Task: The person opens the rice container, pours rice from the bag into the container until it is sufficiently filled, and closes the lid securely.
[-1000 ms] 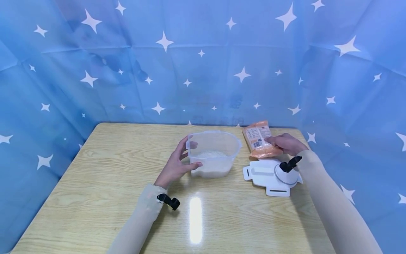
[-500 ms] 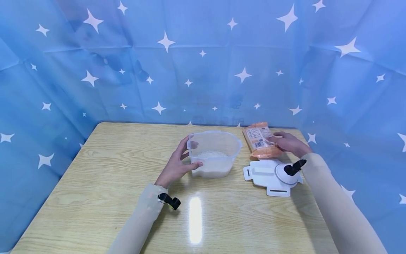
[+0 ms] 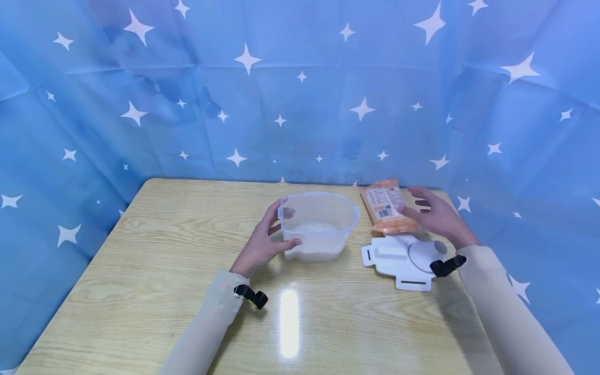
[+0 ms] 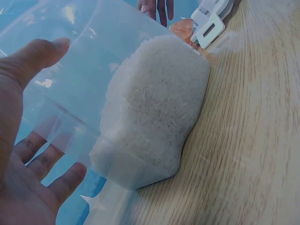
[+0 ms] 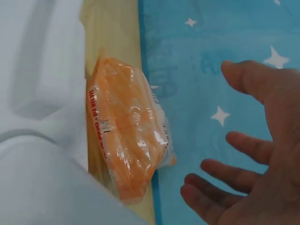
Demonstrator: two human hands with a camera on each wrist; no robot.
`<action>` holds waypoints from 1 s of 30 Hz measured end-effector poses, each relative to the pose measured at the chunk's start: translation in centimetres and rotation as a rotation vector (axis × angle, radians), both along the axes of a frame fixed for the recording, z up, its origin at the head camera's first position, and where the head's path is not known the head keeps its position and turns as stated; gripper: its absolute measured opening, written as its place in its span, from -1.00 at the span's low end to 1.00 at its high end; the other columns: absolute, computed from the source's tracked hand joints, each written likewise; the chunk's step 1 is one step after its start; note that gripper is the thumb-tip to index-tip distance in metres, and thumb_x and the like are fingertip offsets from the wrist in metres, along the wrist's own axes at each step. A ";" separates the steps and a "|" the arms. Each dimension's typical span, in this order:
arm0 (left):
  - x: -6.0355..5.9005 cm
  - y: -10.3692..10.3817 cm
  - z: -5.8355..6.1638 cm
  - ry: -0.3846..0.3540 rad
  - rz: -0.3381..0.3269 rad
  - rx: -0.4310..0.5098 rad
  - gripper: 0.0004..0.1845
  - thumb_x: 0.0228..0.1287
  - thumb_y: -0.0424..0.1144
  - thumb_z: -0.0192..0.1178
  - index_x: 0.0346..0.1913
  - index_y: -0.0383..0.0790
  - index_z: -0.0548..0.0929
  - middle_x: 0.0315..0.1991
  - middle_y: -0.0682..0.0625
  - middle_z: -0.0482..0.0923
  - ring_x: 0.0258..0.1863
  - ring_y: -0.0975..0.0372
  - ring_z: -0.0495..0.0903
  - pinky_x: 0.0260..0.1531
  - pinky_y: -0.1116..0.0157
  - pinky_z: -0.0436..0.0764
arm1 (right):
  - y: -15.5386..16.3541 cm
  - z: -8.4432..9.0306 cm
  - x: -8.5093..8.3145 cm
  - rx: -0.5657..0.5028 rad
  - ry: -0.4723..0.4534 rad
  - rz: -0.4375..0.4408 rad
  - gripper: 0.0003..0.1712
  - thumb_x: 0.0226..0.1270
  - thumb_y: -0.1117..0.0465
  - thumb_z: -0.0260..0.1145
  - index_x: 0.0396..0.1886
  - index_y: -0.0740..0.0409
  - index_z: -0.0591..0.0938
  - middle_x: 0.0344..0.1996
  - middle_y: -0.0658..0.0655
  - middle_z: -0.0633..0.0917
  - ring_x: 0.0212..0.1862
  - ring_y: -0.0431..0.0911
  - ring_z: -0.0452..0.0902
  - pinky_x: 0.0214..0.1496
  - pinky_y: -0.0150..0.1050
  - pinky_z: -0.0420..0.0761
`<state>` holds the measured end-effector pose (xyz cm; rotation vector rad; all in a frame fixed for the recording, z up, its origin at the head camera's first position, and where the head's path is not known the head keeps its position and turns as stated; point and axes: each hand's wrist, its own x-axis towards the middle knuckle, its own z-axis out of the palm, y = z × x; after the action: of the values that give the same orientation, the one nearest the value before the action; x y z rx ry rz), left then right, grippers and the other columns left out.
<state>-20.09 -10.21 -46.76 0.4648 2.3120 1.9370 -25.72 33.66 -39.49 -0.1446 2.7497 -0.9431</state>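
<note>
My left hand (image 3: 260, 245) holds the left end of a clear plastic container (image 3: 323, 237), thumb on the near side and fingers on the far side. White rice (image 4: 157, 93) lies in the bottom of the container, which stands upright on the table. My right hand (image 3: 438, 216) hovers by the right side of an orange plastic packet (image 3: 386, 200), its fingers spread and holding nothing. In the right wrist view a gap shows between that hand and the packet (image 5: 129, 131). The packet lies flat, its printed white label and barcode facing up.
A white lid (image 3: 391, 255) with side clips and a round raised cap (image 3: 424, 255) lies on the wooden table (image 3: 164, 291) in front of the packet. A blue curtain (image 3: 300, 130) with white stars hangs behind and beside the table.
My right hand has let go of the packet and drawn back to the right, its fingers spreading. The packet stays put. My left hand still holds the container in the same place.
</note>
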 end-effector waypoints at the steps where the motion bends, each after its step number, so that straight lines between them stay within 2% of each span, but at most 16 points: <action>1: 0.0 0.0 0.0 -0.001 0.000 0.001 0.07 0.11 -0.02 0.57 0.54 0.57 0.08 0.41 0.16 0.43 0.51 0.07 0.34 0.52 -0.05 0.37 | -0.1 0.0 0.3 0.003 0.013 0.012 0.08 0.43 -0.36 0.21 0.69 0.03 -0.01 0.61 0.36 0.12 0.52 0.44 0.12 0.40 0.46 0.34; 8: 0.0 0.0 0.0 0.005 -0.001 0.004 0.05 0.14 -0.06 0.55 0.54 0.56 0.09 0.40 0.15 0.44 0.50 0.10 0.35 0.52 -0.03 0.37 | -0.2 -0.2 2.5 0.020 0.068 0.096 0.03 0.46 -0.25 0.27 0.68 0.05 0.02 0.57 0.43 0.17 0.47 0.47 0.20 0.32 0.45 0.44; 13: -0.1 0.0 0.0 0.010 -0.006 0.002 0.04 0.15 -0.05 0.55 0.54 0.55 0.09 0.41 0.15 0.44 0.52 0.11 0.32 0.53 -0.03 0.36 | -0.4 -0.4 3.8 0.071 0.091 0.110 0.03 0.42 -0.28 0.30 0.66 0.04 0.09 0.55 0.41 0.23 0.44 0.44 0.27 0.24 0.41 0.52; 16: 0.0 0.0 0.1 0.007 -0.003 0.001 0.06 0.12 -0.02 0.56 0.54 0.56 0.08 0.41 0.18 0.43 0.52 0.09 0.32 0.53 -0.04 0.36 | -0.7 -0.6 4.4 0.098 0.113 0.141 0.06 0.37 -0.29 0.34 0.64 0.10 0.13 0.55 0.41 0.23 0.42 0.44 0.28 0.25 0.43 0.50; 20: 0.0 -0.1 0.0 -0.003 0.003 -0.001 0.08 0.08 0.04 0.57 0.55 0.57 0.07 0.41 0.20 0.43 0.51 0.07 0.34 0.52 -0.06 0.36 | -1.2 -0.9 4.8 0.140 0.127 0.207 0.06 0.35 -0.25 0.39 0.61 0.18 0.17 0.56 0.42 0.21 0.49 0.45 0.17 0.34 0.48 0.38; 25: -0.1 0.0 -0.3 0.002 0.003 0.003 0.07 0.11 0.03 0.56 0.55 0.56 0.07 0.40 0.20 0.43 0.51 0.10 0.33 0.53 -0.06 0.36 | -1.7 -1.6 5.4 0.191 0.197 0.283 -0.06 0.31 -0.10 0.48 0.54 0.17 0.32 0.52 0.38 0.31 0.50 0.43 0.16 0.39 0.49 0.31; 28: -0.1 0.0 -0.3 0.000 0.003 0.010 0.06 0.13 -0.02 0.55 0.55 0.55 0.08 0.40 0.19 0.43 0.51 0.13 0.34 0.53 -0.07 0.35 | -2.0 -2.3 5.9 0.177 0.271 0.341 -0.19 0.27 0.04 0.53 0.45 0.15 0.45 0.44 0.32 0.43 0.45 0.38 0.27 0.37 0.43 0.39; 30: 0.0 0.1 -0.3 -0.003 0.004 0.013 0.05 0.14 -0.04 0.55 0.54 0.56 0.09 0.40 0.19 0.43 0.50 0.14 0.34 0.53 -0.07 0.35 | -2.1 -2.8 6.1 0.175 0.316 0.379 -0.26 0.23 0.12 0.56 0.40 0.11 0.51 0.40 0.27 0.48 0.40 0.29 0.36 0.31 0.32 0.50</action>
<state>-20.12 -10.14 -47.04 0.4587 2.3018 1.9540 -19.64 31.54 -42.31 -0.8132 2.9088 -0.6185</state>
